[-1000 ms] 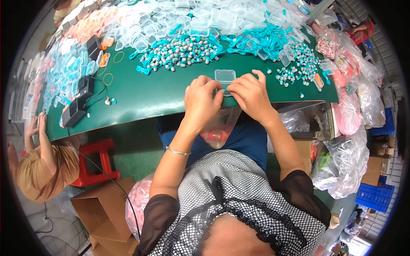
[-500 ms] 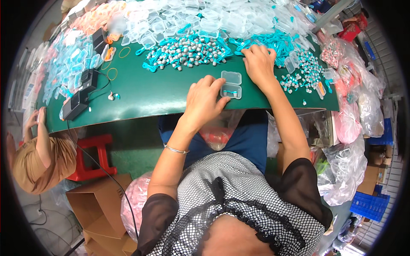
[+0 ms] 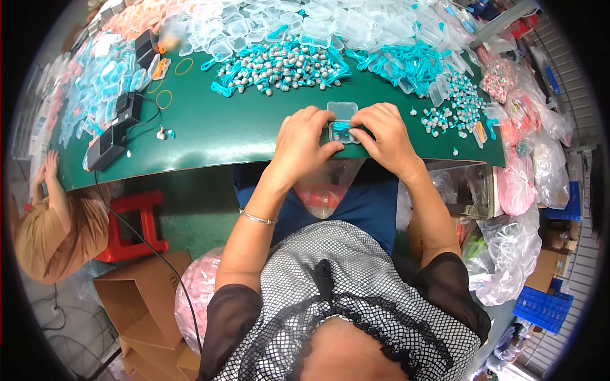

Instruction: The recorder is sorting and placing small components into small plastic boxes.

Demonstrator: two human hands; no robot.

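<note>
Far left: another person in a tan top sits low by a red stool, arm up on the edge of the green table. On the table's left part: black boxes with cable, rubber bands, a spread of blue-tinted clear cases. Centre back: heap of grey earpieces with teal cords, pile of empty clear cases behind it. Near edge, centre: small clear hinged case, open, lid flipped away from the person, a teal cord piece lying in the near half. Left hand is at its left side, fingers curled together, thumb and fingertips pinching the case's near-left corner. Right hand is at its right side, fingers bunched, tips pressing on the case's right edge and the teal piece. Exact grip is partly hidden by knuckles. Right of the hands: scattered earpieces, then clear plastic bags of pink items off the table's end.
</note>
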